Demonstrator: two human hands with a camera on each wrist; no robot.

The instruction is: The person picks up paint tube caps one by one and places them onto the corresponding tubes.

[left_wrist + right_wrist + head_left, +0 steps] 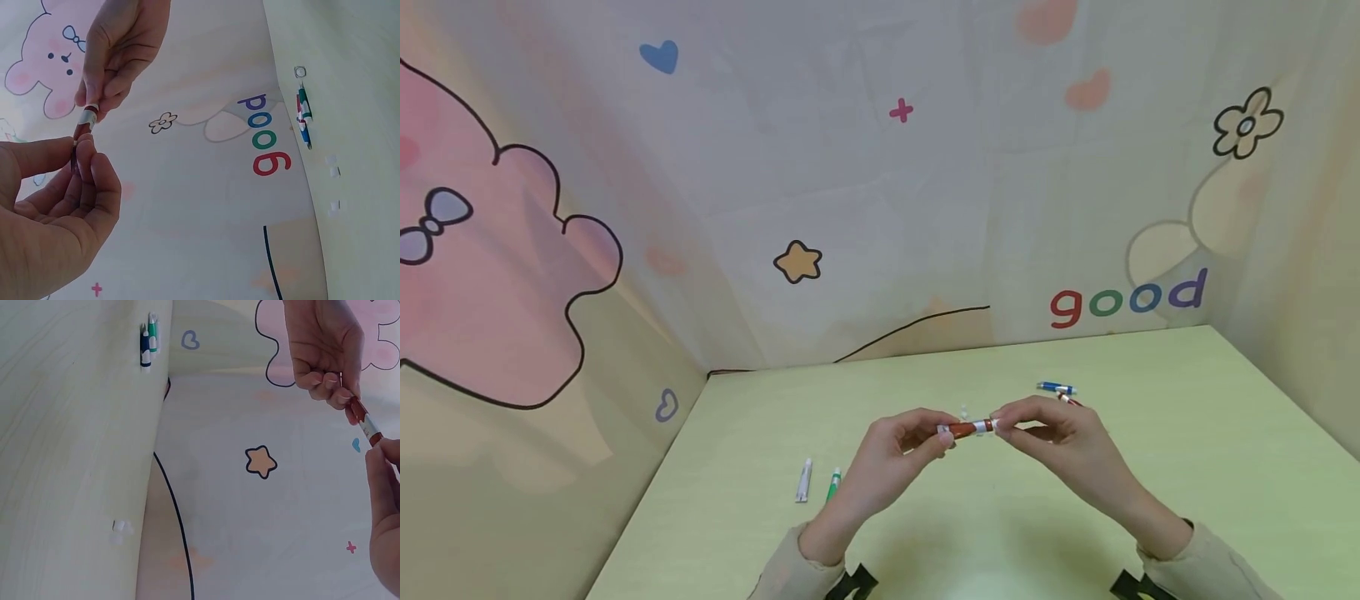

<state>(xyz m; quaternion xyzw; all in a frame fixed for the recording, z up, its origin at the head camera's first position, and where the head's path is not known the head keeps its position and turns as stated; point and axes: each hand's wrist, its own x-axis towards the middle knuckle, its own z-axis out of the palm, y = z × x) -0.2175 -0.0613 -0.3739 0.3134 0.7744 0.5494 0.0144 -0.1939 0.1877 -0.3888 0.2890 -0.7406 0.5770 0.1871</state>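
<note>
A small reddish-brown paint tube with a white band is held in the air between both hands, above the table. My left hand pinches its flat tail end between thumb and fingers. At the other end, my right hand grips the cap end with thumb and fingertips, which hide most of the cap. In the left wrist view the tube slants between the two hands. The right wrist view shows the same tube, with its tail inside the left hand's fingers.
A white tube and a green tube lie on the table at left. A blue tube and a partly hidden red tube lie behind my right hand. Small white pieces lie beyond the held tube. A printed curtain stands behind.
</note>
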